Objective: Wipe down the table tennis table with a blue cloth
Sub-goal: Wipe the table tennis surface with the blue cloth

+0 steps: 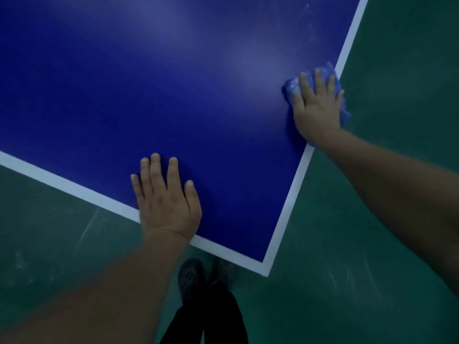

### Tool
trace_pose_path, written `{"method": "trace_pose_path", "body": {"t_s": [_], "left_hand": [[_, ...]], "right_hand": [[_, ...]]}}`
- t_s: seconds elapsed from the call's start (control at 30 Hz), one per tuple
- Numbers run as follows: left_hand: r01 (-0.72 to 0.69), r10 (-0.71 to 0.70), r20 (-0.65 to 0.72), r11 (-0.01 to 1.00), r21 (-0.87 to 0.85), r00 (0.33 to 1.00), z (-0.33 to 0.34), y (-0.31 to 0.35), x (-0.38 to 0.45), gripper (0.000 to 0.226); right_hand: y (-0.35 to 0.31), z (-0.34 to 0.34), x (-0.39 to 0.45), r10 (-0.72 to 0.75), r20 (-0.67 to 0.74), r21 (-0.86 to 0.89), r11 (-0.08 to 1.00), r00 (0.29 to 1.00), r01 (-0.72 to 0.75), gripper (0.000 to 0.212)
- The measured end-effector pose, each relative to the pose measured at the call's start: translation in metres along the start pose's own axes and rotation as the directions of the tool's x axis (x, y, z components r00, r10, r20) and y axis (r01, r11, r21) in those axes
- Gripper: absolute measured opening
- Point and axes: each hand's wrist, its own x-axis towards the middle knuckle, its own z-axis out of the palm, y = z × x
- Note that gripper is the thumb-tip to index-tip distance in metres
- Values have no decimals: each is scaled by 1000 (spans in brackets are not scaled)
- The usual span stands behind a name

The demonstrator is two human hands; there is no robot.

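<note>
The blue cloth (293, 86), soft, light and bunched, lies at the right edge of the table tennis table (149, 83) under the flat, spread right hand (316, 108), best handled by palm pressure, while the open left hand (166, 199) braces near the corner

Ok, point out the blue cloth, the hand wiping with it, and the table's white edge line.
blue cloth (290, 86), head view, bunched part left of the fingers.
right hand (316, 112), head view, back of the hand.
white edge line (295, 184), head view, right border stripe.
</note>
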Motion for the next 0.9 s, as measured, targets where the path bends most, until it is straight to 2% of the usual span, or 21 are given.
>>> {"method": "trace_pose_path", "body": {"t_s": [0.1, 0.17, 0.27, 0.33, 0.37, 0.43, 0.47, 0.53, 0.6, 0.63, 0.67, 0.7, 0.73, 0.8, 0.87, 0.9], "left_hand": [[-3, 3, 4, 1000, 6, 1000, 1, -2, 0, 65], [-6, 6, 15, 1000, -8, 1000, 0, -2, 0, 66], [-8, 9, 14, 999, -34, 1000, 2, -5, 2, 67], [-11, 11, 9, 999, -48, 1000, 3, -6, 1, 66], [-9, 9, 4, 999, -53, 1000, 2, -6, 1, 65], [-11, 11, 5, 999, -45, 1000, 2, -5, 1, 65], [-13, 13, 12, 999, -34, 1000, 1, -5, 1, 65], [-14, 14, 22, 1000, -10, 1000, 0, -4, 1, 66], [-17, 17, 31, 1000, -1, 999, 0, -4, 0, 66], [-14, 14, 34, 1000, 2, 999, 1, -4, 0, 66], [-12, 11, 34, 1000, 6, 999, 1, -4, 1, 66], [-11, 10, 35, 1000, 9, 999, 2, -4, 2, 66], [-9, 9, 36, 1000, 9, 999, 2, -4, 2, 66], [-10, 10, 33, 1000, 0, 999, 0, -3, 2, 66], [-11, 11, 42, 1000, -2, 999, -2, -1, 2, 67], [-8, 8, 49, 1000, 2, 999, -3, 0, 2, 67]], "right_hand": [[-28, 13, -61, -84, -8, -28, 996, 996, 84, 57], [-41, 24, -132, -239, 41, -37, 970, 970, 240, 56], [-40, 33, -253, -545, 171, -40, 828, 820, 559, 57], [-19, 29, -282, -619, 254, -35, 762, 743, 646, 55], [-10, 23, -270, -620, 280, -23, 759, 733, 651, 54], [-4, 16, -217, -552, 251, -54, 812, 795, 581, 54], [-6, 13, -183, -475, 205, -72, 864, 856, 498, 55], [-18, 9, -111, -233, 116, -63, 968, 965, 241, 56], [-43, 10, -65, 10, 42, -15, 1000, 999, -9, 57], [-60, 14, -59, 83, 17, -14, 996, 996, -83, 57], [-78, 19, -64, 87, -17, -30, 996, 996, -88, 57], [-94, 26, -80, 10, -45, -45, 999, 999, -12, 56], [-107, 32, -105, -131, -31, -56, 990, 991, 130, 56], [-112, 37, -152, -403, 67, -62, 911, 913, 407, 55], [-87, 30, -153, -480, 145, -60, 868, 865, 492, 54], [-72, 25, -136, -442, 149, -64, 888, 884, 455, 54]]}}
